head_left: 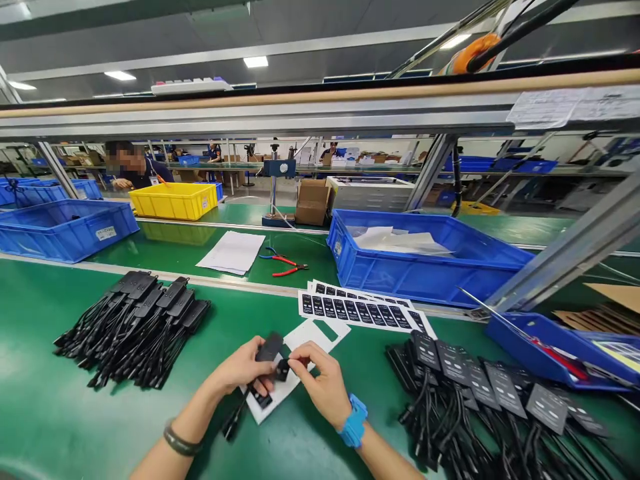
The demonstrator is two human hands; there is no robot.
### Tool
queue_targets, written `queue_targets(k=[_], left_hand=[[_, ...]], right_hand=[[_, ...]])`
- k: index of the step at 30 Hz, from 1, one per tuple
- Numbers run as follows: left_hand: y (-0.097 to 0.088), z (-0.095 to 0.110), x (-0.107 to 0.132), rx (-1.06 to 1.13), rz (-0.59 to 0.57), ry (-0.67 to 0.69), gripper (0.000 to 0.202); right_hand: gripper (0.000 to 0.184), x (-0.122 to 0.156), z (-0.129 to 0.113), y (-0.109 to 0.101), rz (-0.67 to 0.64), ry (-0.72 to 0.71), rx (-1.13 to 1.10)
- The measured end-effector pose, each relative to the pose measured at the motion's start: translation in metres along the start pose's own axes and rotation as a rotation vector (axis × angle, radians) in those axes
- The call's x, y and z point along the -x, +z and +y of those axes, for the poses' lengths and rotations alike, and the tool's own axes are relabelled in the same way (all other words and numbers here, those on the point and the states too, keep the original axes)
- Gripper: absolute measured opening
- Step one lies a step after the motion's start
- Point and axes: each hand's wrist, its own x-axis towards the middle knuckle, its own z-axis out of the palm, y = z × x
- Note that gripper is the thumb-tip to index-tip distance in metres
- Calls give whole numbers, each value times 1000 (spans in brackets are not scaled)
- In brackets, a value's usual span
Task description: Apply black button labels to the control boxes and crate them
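Observation:
In the middle of the bench, my left hand (243, 367) is closed around a small black module with a cable (271, 346), whose lead trails down to the lower left. The fingertips of my right hand (324, 381) pinch a small black label (283, 371) right beside the module; whether it touches the module is unclear. Beneath both hands lies a white label backing sheet (311, 335), partly covered by them. To the left is a heap of plain black cable modules (145, 297). On the right, a second heap of modules (504, 389) carries printed labels on the faces.
Label sheets (357, 311) lie beyond my hands. Behind are red-handled pliers (290, 265), white paper (233, 252), a blue bin (430, 267) holding paper, another blue bin (65, 230) and a yellow bin (173, 200). A metal post (565, 247) slants at right. A co-worker (143, 170) sits far left.

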Motion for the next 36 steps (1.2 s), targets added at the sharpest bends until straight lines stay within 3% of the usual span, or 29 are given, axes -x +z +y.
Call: queue_targets(k=[6,9,13,18,36], left_hand=[[8,-4,-4,89,64,76,47],[13,3,2,231,20,76,42],[23,6,9,342,-75,40,58],[33,0,12,326,-179,27,66],[39,-2,15,273,-198,33,58]], right_hand=[[23,-7,-3,-9,140,192,-287],[24,-10,-4,-13,134,268,-372],[26,-11,-9,-14,121,337,-349],[26,-11,-12,-12,133,340,-264],[21,-9,-12,-8,162,372,-248]])
